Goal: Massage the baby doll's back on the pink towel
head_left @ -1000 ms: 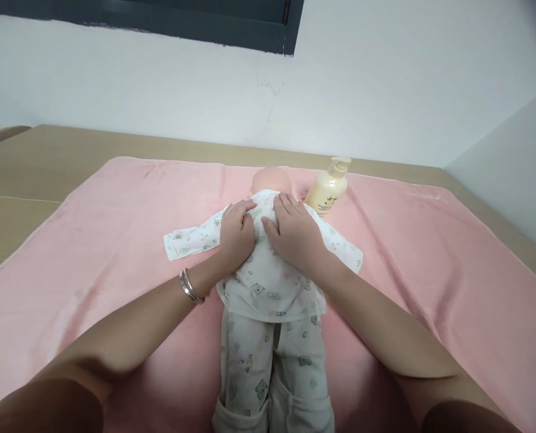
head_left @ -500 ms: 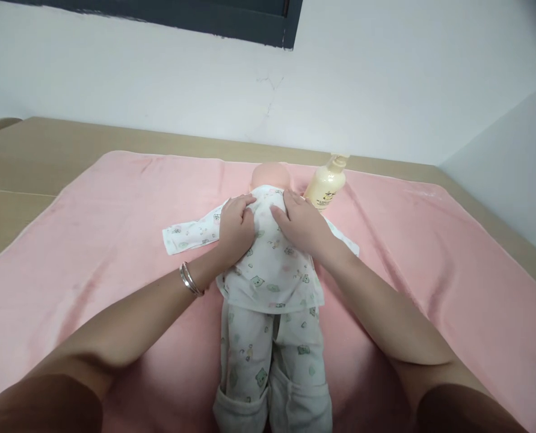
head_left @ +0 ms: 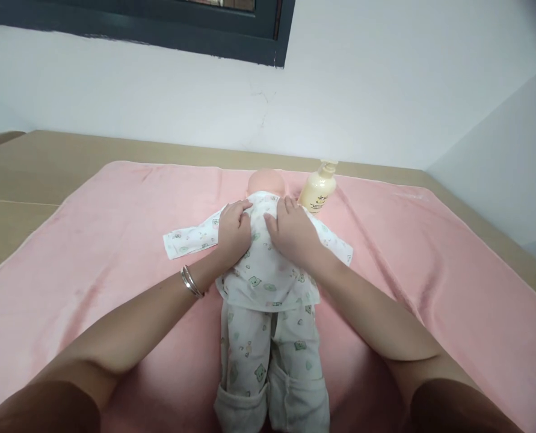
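Note:
A baby doll (head_left: pixel 266 181) lies with its head toward the wall, dressed in a white patterned top (head_left: pixel 268 270) and matching trousers (head_left: pixel 249 349) with folded cuffs. My left hand (head_left: pixel 234 231) rests on the left side of the top near the shoulder, its fingers laid on the cloth. On the right side of the upper top lies my right hand (head_left: pixel 293 231), thumb apart from the fingers. Neither hand visibly grips anything. The sleeves spread out to both sides. The doll's face does not show.
A pale yellow pump bottle (head_left: pixel 318 187) stands right of the doll's head on a pink blanket (head_left: pixel 136 198). The blanket covers much of a wooden surface (head_left: pixel 69 150). Behind are a white wall and a dark window frame (head_left: pixel 231 36).
The view has tilted up slightly, showing more of the window frame. My right hand has shifted a little over the top, and more of the right sleeve shows.

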Demonstrator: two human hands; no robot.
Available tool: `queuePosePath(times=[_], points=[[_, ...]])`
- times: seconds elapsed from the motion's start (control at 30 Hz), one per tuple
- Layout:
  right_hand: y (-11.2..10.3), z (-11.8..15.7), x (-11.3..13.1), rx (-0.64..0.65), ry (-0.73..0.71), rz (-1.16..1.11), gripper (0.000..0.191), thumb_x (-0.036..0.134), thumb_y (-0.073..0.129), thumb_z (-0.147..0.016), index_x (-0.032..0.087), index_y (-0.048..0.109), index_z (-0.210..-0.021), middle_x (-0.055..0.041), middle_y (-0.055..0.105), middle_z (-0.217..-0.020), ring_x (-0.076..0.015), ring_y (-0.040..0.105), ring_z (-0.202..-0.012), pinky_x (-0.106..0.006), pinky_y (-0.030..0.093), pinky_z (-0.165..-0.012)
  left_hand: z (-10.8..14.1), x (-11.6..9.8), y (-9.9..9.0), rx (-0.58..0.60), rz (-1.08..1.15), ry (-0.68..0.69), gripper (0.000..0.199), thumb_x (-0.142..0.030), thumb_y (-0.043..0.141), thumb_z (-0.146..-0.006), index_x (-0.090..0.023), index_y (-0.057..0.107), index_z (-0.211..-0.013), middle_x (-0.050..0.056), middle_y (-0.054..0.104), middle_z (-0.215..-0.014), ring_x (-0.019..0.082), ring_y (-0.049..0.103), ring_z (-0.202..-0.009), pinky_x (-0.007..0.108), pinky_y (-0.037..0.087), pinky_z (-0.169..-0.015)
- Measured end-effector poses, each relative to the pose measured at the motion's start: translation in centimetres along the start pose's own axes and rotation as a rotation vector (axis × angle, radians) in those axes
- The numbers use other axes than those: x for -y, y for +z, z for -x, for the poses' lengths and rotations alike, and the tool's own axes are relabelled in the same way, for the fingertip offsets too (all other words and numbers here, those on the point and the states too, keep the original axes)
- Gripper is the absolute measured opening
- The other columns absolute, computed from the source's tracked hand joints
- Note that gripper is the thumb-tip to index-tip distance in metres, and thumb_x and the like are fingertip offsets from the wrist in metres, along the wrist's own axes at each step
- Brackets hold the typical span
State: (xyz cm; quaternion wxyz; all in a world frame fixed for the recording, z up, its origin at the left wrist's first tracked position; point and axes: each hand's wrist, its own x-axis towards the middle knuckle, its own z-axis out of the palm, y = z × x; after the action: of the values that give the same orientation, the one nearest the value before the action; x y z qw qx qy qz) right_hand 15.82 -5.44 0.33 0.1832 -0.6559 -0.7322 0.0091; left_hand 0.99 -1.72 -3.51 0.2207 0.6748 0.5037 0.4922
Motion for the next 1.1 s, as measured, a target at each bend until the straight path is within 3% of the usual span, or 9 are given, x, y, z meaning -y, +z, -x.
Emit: queuePosePath(times=[0.17, 0.3, 0.43, 0.57, 0.7, 0.8, 0.87, 1.0, 1.1], points=[[-0.2, 1.9, 1.8, 0.01, -0.268, 0.008, 0.054, 0.026, 0.029, -0.102, 0.003, 0.049, -0.147, -0.0208, 0.041, -0.159, -0.0342, 0.033, -0.152, -0.052, 0.028, -0.125, -0.3, -0.4, -0.2, 0.113, -0.135, 0.037, 0.042, -0.027, 0.037, -0.095, -0.017, 0.065, -0.124, 0.012, 0.067, -0.133, 0.027, 0.058, -0.129, 0.049, 0.039, -0.119], [-0.4, -0.4, 0.2, 0.057, -0.06, -0.07, 0.058, 0.032, 0.03, -0.104, 0.0, 0.043, -0.15, -0.0228, 0.04, -0.159, -0.0325, 0.035, -0.151, -0.05, 0.03, -0.124, 0.4, -1.4, -0.2, 0.235, -0.337, 0.03, 0.057, -0.038, 0.031, -0.101, -0.008, 0.049, -0.145, 0.021, 0.046, -0.156, 0.035, 0.035, -0.151, 0.059, 0.021, -0.126], [-0.4, -1.0, -0.3, 0.066, 0.009, 0.001, 0.06, 0.035, 0.032, -0.104, -0.004, 0.042, -0.149, -0.0253, 0.047, -0.153, -0.035, 0.041, -0.147, -0.049, 0.03, -0.123, -0.2, -1.9, -0.5, 0.345, -0.438, 0.049, 0.059, -0.037, 0.031, -0.101, -0.004, 0.043, -0.149, 0.022, 0.036, -0.162, 0.033, 0.026, -0.156, 0.056, 0.02, -0.128], [-1.2, 0.4, 0.8, 0.08, -0.068, 0.129, 0.057, 0.032, 0.03, -0.104, -0.005, 0.049, -0.142, -0.0278, 0.055, -0.144, -0.0374, 0.047, -0.14, -0.047, 0.034, -0.119, -1.8, -1.9, -0.9, 0.44, -0.443, -0.015, 0.06, -0.036, 0.028, -0.101, -0.003, 0.042, -0.149, 0.021, 0.038, -0.161, 0.029, 0.03, -0.154, 0.049, 0.027, -0.128], [-1.7, -0.5, 0.1, 0.157, -0.029, 0.047, 0.056, 0.036, 0.028, -0.106, 0.0, 0.054, -0.139, -0.0239, 0.055, -0.146, -0.0339, 0.049, -0.14, -0.044, 0.038, -0.117, -0.6, -2.6, -0.8, 0.393, -0.512, 0.074, 0.06, -0.035, 0.027, -0.1, 0.002, 0.045, -0.144, 0.026, 0.043, -0.155, 0.034, 0.035, -0.151, 0.054, 0.03, -0.125], [-1.2, -1.6, -0.6, 0.187, 0.053, 0.015, 0.063, 0.04, 0.028, -0.106, -0.005, 0.04, -0.149, -0.0258, 0.042, -0.156, -0.0337, 0.038, -0.148, -0.044, 0.032, -0.121, 0.4, -3.2, -0.8, 0.375, -0.533, 0.181, 0.058, -0.031, 0.029, -0.099, 0.004, 0.045, -0.143, 0.028, 0.043, -0.155, 0.035, 0.034, -0.151, 0.054, 0.028, -0.126], [-0.9, -1.3, -0.4, 0.17, 0.067, 0.066, 0.065, 0.038, 0.028, -0.106, -0.008, 0.036, -0.15, -0.0288, 0.038, -0.157, -0.0356, 0.034, -0.151, -0.045, 0.027, -0.123, -0.1, -3.2, -1.1, 0.415, -0.52, 0.148, 0.057, -0.031, 0.031, -0.099, 0.002, 0.047, -0.142, 0.026, 0.045, -0.155, 0.034, 0.036, -0.15, 0.053, 0.031, -0.125], [-1.4, 0.4, 0.8, 0.124, -0.033, 0.155, 0.059, 0.033, 0.028, -0.105, -0.009, 0.047, -0.142, -0.0302, 0.049, -0.149, -0.0371, 0.042, -0.144, -0.046, 0.029, -0.122, -2.0, -2.6, -1.6, 0.464, -0.484, 0.004, 0.056, -0.04, 0.033, -0.099, -0.004, 0.053, -0.137, 0.022, 0.054, -0.147, 0.032, 0.049, -0.14, 0.049, 0.04, -0.119], [-1.9, 0.4, 0.7, 0.138, -0.048, 0.14, 0.053, 0.032, 0.029, -0.104, -0.002, 0.061, -0.129, -0.0264, 0.061, -0.137, -0.0345, 0.053, -0.135, -0.044, 0.038, -0.115, -1.6, -2.7, -1.5, 0.405, -0.57, 0.078, 0.055, -0.037, 0.031, -0.1, 0.0, 0.053, -0.135, 0.026, 0.054, -0.145, 0.034, 0.048, -0.14, 0.053, 0.038, -0.12]])
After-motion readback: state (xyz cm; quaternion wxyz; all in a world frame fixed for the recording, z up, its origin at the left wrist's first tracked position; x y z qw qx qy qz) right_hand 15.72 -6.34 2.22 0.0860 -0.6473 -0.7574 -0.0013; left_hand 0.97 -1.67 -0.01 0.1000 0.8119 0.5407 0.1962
